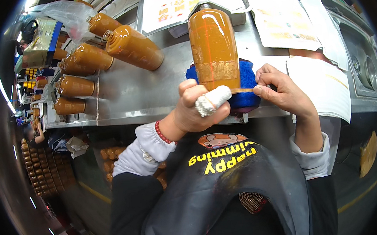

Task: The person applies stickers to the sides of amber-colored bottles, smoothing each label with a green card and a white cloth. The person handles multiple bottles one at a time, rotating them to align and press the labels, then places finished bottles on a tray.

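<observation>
A glossy amber-brown glass bottle (214, 43) lies in front of me on a blue cloth pad (247, 72), its neck pointing away and a raised pattern near its base. My left hand (196, 107) is curled beside that base, one finger wrapped in a white knit sleeve (214, 100). A thin tan strip (242, 90) stretches across the pad between my hands. Its right end is pinched by the thumb and a finger of my right hand (280, 89). The left end disappears at the wrapped finger, within my left hand's grip.
Several similar bottles (134, 47) stand on the metal table (134, 88) to the left. Printed sheets (283, 16) lie behind and to the right, beside a metal sink (361, 53). A tray (140, 16) holds more printed sheets. A person (39, 136) is far left, near stacked bottles (47, 166).
</observation>
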`<state>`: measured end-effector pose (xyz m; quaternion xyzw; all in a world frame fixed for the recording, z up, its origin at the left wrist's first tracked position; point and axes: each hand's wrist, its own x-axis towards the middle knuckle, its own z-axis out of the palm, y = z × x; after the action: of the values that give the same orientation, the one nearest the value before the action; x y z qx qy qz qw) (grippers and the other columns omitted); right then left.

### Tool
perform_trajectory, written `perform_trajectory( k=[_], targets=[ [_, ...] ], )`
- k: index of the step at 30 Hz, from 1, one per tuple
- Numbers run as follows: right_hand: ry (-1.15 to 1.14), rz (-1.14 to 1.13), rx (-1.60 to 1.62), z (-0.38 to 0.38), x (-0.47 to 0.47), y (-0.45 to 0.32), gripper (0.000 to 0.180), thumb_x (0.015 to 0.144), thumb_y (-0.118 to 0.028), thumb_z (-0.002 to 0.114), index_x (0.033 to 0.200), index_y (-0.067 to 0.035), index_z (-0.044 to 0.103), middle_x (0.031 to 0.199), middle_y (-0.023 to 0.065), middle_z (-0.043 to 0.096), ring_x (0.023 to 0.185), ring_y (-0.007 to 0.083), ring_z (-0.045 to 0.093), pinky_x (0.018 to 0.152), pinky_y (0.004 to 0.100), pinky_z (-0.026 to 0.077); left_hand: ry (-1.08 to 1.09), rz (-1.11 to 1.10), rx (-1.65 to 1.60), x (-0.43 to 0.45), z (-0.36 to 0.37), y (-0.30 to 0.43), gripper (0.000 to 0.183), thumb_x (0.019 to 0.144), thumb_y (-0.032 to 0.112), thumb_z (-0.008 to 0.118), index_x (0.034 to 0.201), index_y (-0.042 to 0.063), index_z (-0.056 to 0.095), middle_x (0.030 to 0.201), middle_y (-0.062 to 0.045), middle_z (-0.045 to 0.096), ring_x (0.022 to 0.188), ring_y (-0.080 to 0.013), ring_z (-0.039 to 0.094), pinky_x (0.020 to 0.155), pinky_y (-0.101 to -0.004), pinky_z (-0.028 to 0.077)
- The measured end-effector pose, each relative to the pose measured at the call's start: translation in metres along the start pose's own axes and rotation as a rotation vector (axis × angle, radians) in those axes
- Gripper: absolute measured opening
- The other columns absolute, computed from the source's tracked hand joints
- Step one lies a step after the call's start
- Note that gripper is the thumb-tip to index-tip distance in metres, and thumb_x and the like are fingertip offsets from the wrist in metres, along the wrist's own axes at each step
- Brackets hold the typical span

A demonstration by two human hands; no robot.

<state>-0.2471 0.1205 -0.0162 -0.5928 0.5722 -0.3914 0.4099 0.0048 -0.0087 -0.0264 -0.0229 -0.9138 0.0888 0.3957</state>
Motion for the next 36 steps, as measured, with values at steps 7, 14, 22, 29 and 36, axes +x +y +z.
perform_trajectory(
  k=[7, 14, 22, 29, 36],
  targets=[
    [0.014, 0.005, 0.003, 0.002, 0.001, -0.002, 0.032, 0.095, -0.026, 0.068, 0.08, -0.001, 0.057, 0.091, 0.0092, 0.048, 0.084, 0.0211, 0.049, 0.077, 0.0324, 0.044, 0.0, 0.058, -0.074, 0.012, 0.007, -0.004, 0.036, 0.059, 0.011, 0.077, 0.09, 0.029, 0.071, 0.124, 0.011, 0.061, 0.103, -0.0197, 0.043, 0.082, -0.0372, 0.037],
    [0.005, 0.023, -0.061, 0.004, 0.004, -0.008, 0.034, 0.097, -0.026, 0.068, 0.08, -0.003, 0.052, 0.096, 0.0057, 0.046, 0.087, 0.0163, 0.046, 0.079, 0.0284, 0.041, 0.003, 0.004, 0.033, -0.002, 0.001, 0.002, 0.03, 0.059, 0.016, 0.074, 0.084, 0.031, 0.068, 0.119, 0.01, 0.061, 0.097, -0.0213, 0.04, 0.078, -0.0372, 0.036],
    [0.082, -0.007, -0.026, 0.009, 0.004, -0.007, 0.029, 0.095, -0.021, 0.07, 0.081, -0.001, 0.054, 0.095, 0.0063, 0.046, 0.089, 0.0174, 0.048, 0.08, 0.0297, 0.042, -0.024, 0.032, -0.046, 0.007, 0.006, -0.003, 0.035, 0.059, 0.014, 0.075, 0.089, 0.029, 0.069, 0.121, 0.01, 0.062, 0.099, -0.0203, 0.042, 0.079, -0.0372, 0.037],
    [0.137, -0.069, -0.156, 0.017, 0.008, -0.019, 0.029, 0.093, -0.019, 0.072, 0.082, 0.0, 0.054, 0.094, 0.0084, 0.046, 0.087, 0.0213, 0.049, 0.078, 0.0318, 0.043, 0.006, 0.021, 0.025, 0.002, -0.003, 0.0, 0.025, 0.053, 0.018, 0.07, 0.075, 0.028, 0.065, 0.115, 0.009, 0.063, 0.095, -0.0229, 0.039, 0.074, -0.0366, 0.034],
    [0.172, -0.046, -0.102, 0.02, 0.006, -0.014, 0.027, 0.092, -0.017, 0.073, 0.082, 0.001, 0.055, 0.094, 0.0088, 0.048, 0.089, 0.0211, 0.05, 0.08, 0.0312, 0.043, -0.102, 0.086, -0.073, 0.022, -0.004, -0.006, 0.031, 0.065, 0.016, 0.077, 0.096, 0.019, 0.07, 0.122, 0.008, 0.06, 0.106, -0.0188, 0.042, 0.088, -0.0353, 0.04]
  ],
)
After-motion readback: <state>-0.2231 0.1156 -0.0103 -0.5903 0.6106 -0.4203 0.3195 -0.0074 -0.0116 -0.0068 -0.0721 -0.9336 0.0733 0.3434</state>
